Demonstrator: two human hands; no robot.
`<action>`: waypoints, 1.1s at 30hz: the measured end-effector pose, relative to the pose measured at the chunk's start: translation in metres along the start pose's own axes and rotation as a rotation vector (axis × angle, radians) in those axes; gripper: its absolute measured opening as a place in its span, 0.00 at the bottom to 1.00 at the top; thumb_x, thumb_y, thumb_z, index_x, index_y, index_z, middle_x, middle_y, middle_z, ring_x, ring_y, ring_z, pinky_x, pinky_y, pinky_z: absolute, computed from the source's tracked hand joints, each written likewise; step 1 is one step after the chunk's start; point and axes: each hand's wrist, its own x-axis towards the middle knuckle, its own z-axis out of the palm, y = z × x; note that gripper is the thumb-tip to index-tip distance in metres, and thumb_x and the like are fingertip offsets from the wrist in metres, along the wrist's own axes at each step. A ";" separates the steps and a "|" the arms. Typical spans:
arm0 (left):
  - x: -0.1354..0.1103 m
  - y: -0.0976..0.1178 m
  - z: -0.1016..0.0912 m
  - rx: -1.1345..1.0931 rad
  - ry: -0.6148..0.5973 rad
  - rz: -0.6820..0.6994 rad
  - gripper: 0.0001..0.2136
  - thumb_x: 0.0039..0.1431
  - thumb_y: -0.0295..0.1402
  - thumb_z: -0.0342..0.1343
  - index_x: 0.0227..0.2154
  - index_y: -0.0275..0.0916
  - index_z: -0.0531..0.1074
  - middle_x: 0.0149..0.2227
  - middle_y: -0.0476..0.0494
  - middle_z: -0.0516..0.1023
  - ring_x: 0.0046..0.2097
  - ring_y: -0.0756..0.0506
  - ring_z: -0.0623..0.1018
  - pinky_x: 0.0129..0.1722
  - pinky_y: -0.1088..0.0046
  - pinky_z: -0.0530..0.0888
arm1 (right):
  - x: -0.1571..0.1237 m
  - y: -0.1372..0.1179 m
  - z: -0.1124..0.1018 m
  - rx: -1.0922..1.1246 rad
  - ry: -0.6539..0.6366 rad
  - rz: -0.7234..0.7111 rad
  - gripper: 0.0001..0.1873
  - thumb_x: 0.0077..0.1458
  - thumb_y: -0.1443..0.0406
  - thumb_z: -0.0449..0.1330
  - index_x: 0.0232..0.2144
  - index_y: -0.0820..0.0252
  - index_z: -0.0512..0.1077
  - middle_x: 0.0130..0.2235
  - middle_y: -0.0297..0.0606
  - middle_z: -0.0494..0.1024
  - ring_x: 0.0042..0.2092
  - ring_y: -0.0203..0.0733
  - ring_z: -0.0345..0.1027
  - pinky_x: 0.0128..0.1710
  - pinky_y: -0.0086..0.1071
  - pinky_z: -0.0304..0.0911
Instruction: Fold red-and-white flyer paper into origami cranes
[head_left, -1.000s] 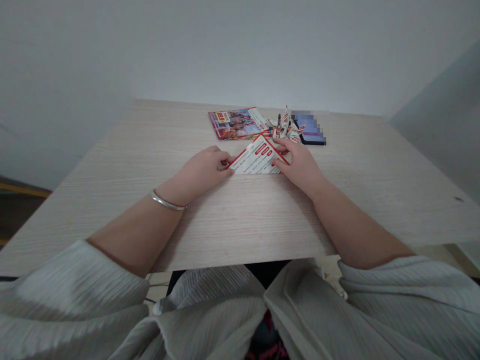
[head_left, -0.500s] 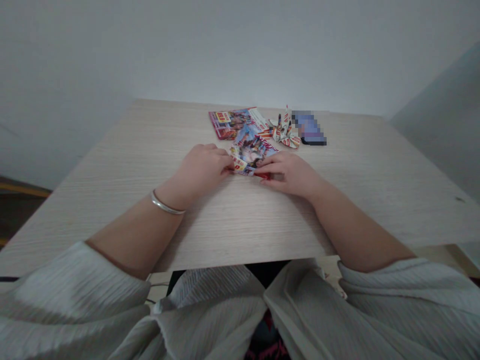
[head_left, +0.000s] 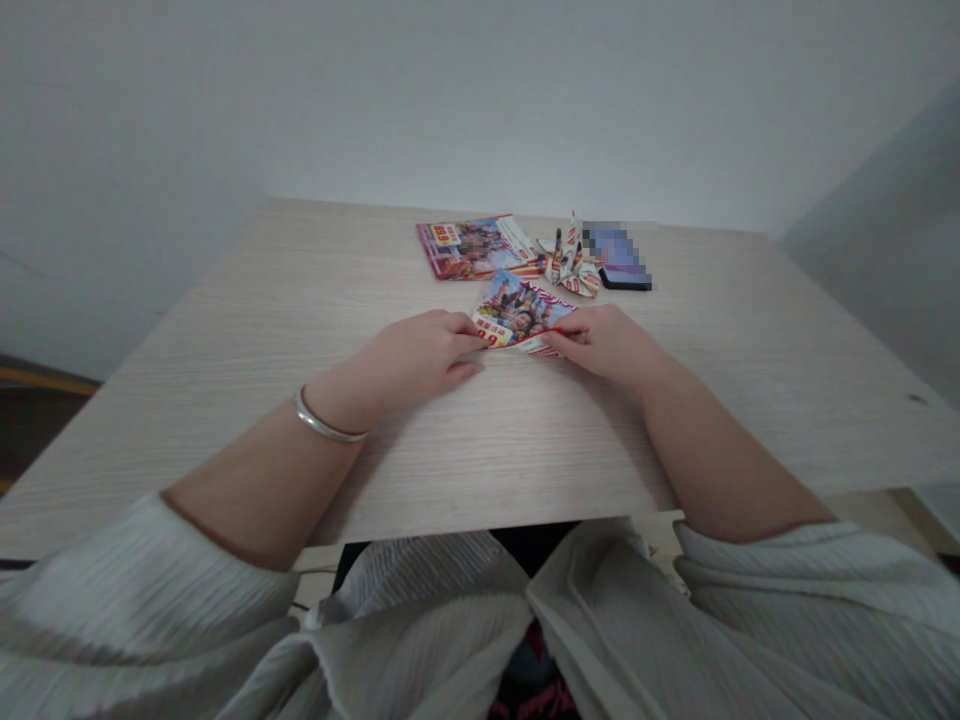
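A folded piece of colourful printed paper [head_left: 517, 305] lies on the table between my hands, its printed side up and a red-edged fold along the near side. My left hand [head_left: 420, 358] rests its fingertips on the paper's near left corner, with the thumb apart below on the table. At the near right edge, my right hand [head_left: 607, 345] pinches the paper between thumb and fingers. White striped paper shows under the fold beside the right fingertips. The underside of the paper is hidden.
Behind the paper lies a printed leaflet [head_left: 472, 248]. An origami crane [head_left: 572, 262] of striped paper stands to its right, beside a phone [head_left: 624, 262] with a blurred screen. The pale wooden table [head_left: 480, 450] meets a wall [head_left: 480, 100] at the back.
The paper has shifted right and a little nearer, away from the leaflet. My left hand moved right and its thumb came apart from the fingers. My right hand also moved slightly right.
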 end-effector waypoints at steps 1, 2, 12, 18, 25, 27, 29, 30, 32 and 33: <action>0.000 0.001 0.000 -0.011 -0.004 0.018 0.22 0.74 0.38 0.47 0.60 0.34 0.77 0.60 0.31 0.79 0.60 0.35 0.78 0.64 0.56 0.73 | 0.000 0.001 0.000 0.016 0.021 0.017 0.19 0.67 0.58 0.54 0.31 0.59 0.81 0.31 0.38 0.80 0.32 0.42 0.68 0.34 0.35 0.55; 0.000 0.002 0.000 -0.025 -0.003 0.031 0.22 0.74 0.37 0.47 0.62 0.34 0.75 0.61 0.31 0.78 0.60 0.35 0.78 0.64 0.56 0.73 | 0.000 0.003 0.001 0.031 0.042 0.027 0.17 0.66 0.59 0.54 0.32 0.59 0.80 0.31 0.38 0.80 0.33 0.42 0.68 0.35 0.35 0.55; 0.000 0.018 -0.012 -0.061 -0.056 -0.054 0.26 0.73 0.37 0.50 0.71 0.42 0.63 0.61 0.36 0.79 0.60 0.37 0.79 0.60 0.60 0.73 | 0.010 0.008 0.016 0.117 0.182 0.123 0.12 0.65 0.61 0.55 0.31 0.58 0.73 0.33 0.37 0.77 0.33 0.41 0.64 0.35 0.35 0.55; 0.000 0.019 -0.012 -0.099 -0.054 -0.022 0.23 0.74 0.36 0.47 0.69 0.43 0.67 0.60 0.37 0.80 0.60 0.39 0.79 0.61 0.62 0.72 | 0.009 0.006 0.013 -0.024 0.109 0.174 0.10 0.65 0.62 0.59 0.32 0.58 0.75 0.34 0.38 0.79 0.33 0.42 0.66 0.35 0.35 0.54; 0.000 0.012 0.000 -0.064 0.008 0.101 0.22 0.76 0.36 0.44 0.65 0.36 0.72 0.68 0.35 0.72 0.66 0.38 0.73 0.69 0.59 0.67 | 0.007 0.000 0.012 -0.190 0.044 0.165 0.09 0.65 0.63 0.58 0.34 0.58 0.77 0.35 0.41 0.82 0.33 0.44 0.67 0.34 0.36 0.54; 0.000 0.012 0.003 -0.045 0.006 0.115 0.23 0.75 0.36 0.46 0.66 0.34 0.71 0.67 0.33 0.73 0.65 0.36 0.73 0.69 0.58 0.67 | 0.007 -0.002 0.013 -0.203 0.045 0.173 0.10 0.65 0.64 0.57 0.34 0.58 0.77 0.35 0.41 0.82 0.33 0.44 0.68 0.34 0.36 0.54; -0.001 0.012 0.005 -0.034 0.010 0.116 0.23 0.75 0.38 0.48 0.66 0.34 0.70 0.66 0.32 0.74 0.65 0.36 0.73 0.68 0.57 0.67 | 0.008 -0.004 0.014 -0.201 0.041 0.191 0.09 0.65 0.64 0.57 0.34 0.58 0.77 0.36 0.41 0.82 0.34 0.44 0.68 0.34 0.36 0.54; -0.001 0.012 0.005 -0.032 0.015 0.114 0.23 0.75 0.38 0.49 0.67 0.34 0.70 0.65 0.32 0.75 0.65 0.36 0.73 0.68 0.58 0.67 | 0.008 -0.004 0.014 -0.196 0.040 0.203 0.09 0.65 0.64 0.57 0.34 0.58 0.77 0.36 0.41 0.82 0.34 0.44 0.68 0.34 0.36 0.54; -0.001 0.012 0.006 -0.021 0.023 0.112 0.24 0.75 0.40 0.49 0.67 0.35 0.69 0.65 0.32 0.75 0.64 0.36 0.73 0.67 0.58 0.67 | 0.008 -0.006 0.015 -0.175 0.043 0.223 0.08 0.64 0.64 0.58 0.34 0.58 0.77 0.36 0.42 0.82 0.35 0.44 0.68 0.34 0.36 0.54; -0.001 0.012 0.005 -0.011 0.026 0.111 0.24 0.75 0.41 0.48 0.68 0.35 0.68 0.64 0.33 0.75 0.64 0.36 0.74 0.67 0.58 0.68 | 0.009 -0.006 0.016 -0.163 0.047 0.228 0.08 0.64 0.64 0.58 0.35 0.59 0.77 0.36 0.42 0.82 0.35 0.44 0.69 0.34 0.35 0.54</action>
